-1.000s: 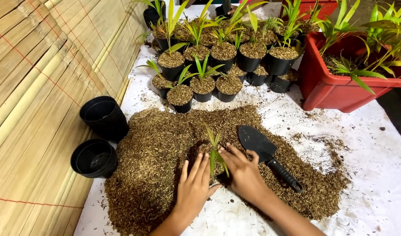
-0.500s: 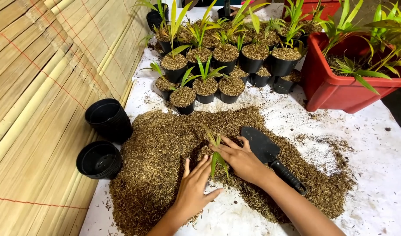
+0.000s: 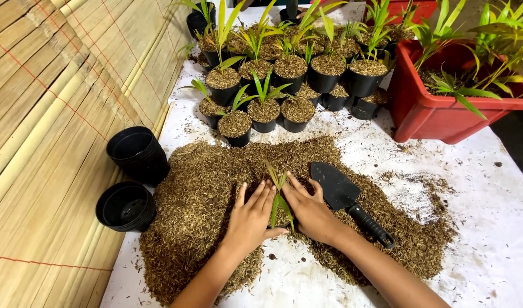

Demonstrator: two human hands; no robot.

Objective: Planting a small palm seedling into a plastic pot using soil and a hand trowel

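two bare hands press flat on a heap of brown potting mix [image 3: 204, 188] spread over a white sheet [image 3: 489, 239], one at each side of a small green seedling [image 3: 278, 194]. the left hand [image 3: 251, 219] lies palm down with fingers together and stretched forward, its thumb tucked toward the plant's base; the right hand [image 3: 311, 210] mirrors it, fingers laid out on the mix just beside the leaves. neither hand is clamped on anything: both rest open against the mix around the seedling, which stands upright between them near the middle of the heap. whether a pot sits under the hands cannot be told.

just right of the right hand a black trowel [image 3: 347, 199] lies on the heap, blade pointing away, handle toward the viewer. at the left edge of the sheet, against a bamboo screen [image 3: 50, 114], sit two stacks of empty black pots [image 3: 130, 171]. beyond the heap a cluster of filled pots [image 3: 284, 85], each with a green shoot, stands close together. at far right a red planter [image 3: 438, 108] holds taller leafy plants.
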